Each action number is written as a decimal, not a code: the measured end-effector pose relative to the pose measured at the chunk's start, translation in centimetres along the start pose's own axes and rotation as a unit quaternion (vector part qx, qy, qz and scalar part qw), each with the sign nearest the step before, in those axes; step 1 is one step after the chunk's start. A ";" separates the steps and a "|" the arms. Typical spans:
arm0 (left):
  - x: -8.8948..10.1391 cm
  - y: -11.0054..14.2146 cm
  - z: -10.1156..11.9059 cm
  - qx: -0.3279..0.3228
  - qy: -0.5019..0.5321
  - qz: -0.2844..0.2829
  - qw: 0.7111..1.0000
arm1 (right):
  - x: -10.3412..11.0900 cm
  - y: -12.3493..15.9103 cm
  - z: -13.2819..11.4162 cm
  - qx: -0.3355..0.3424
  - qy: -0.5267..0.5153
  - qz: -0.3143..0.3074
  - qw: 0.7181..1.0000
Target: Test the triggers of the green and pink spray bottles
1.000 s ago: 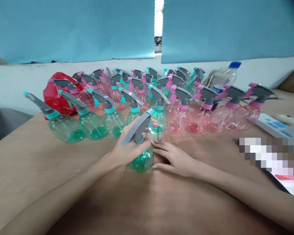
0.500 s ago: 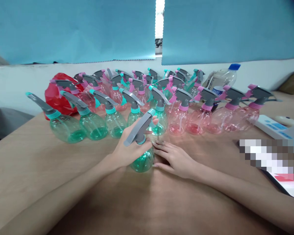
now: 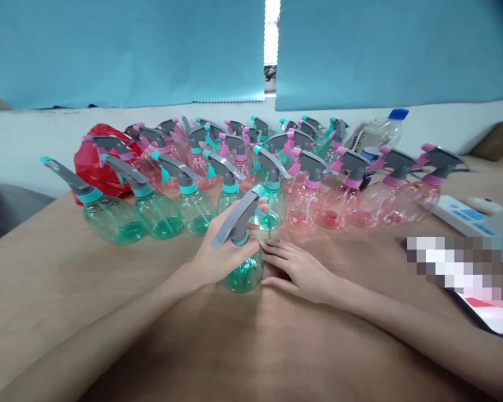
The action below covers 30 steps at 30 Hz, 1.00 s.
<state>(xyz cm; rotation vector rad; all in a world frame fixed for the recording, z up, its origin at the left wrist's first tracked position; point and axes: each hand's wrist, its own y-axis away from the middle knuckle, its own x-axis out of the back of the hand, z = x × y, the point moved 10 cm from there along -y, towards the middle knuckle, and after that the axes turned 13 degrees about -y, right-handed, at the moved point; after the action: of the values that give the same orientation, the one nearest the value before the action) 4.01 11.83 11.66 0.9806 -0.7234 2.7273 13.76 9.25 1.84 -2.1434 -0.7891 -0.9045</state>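
A green spray bottle [image 3: 243, 274] with a grey and turquoise head stands upright on the table in front of me. My left hand [image 3: 218, 241] is closed around its neck from the left, the head rising above the thumb. To the right of the bottle, my right hand [image 3: 302, 272] rests low by the tabletop with its fingers stretched out. Its fingertips reach the bottle's side; whether they press on it I cannot tell. Just behind stands another green spray bottle [image 3: 273, 195], partly hidden by my left fingers.
Green and pink spray bottles [image 3: 305, 207] stand in rows across the wooden table [image 3: 243, 346]. Behind them are a red plastic bag [image 3: 103, 170] and a clear bottle with a blue cap [image 3: 392, 129]. At right lie a white and blue box [image 3: 465, 215] and a blurred-out flat device [image 3: 486, 318].
Both hands keep their places at the green spray bottle. The whole view has shifted very slightly; nothing else has visibly moved.
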 end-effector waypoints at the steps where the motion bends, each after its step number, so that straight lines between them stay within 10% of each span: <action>1: 0.0 0.0 0.0 0.002 -0.001 -0.001 1.000 | 0.0 0.0 0.0 -0.001 0.001 0.000 1.000; 30: 0.7 -0.1 1.4 -0.012 -0.029 0.017 0.999 | 0.0 -0.1 0.2 -0.008 0.002 -0.006 1.000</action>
<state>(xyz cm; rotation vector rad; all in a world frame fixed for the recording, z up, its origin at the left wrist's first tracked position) 4.32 11.16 13.05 1.0554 -0.7887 2.7220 13.70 9.43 1.78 -2.1520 -0.7967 -0.9249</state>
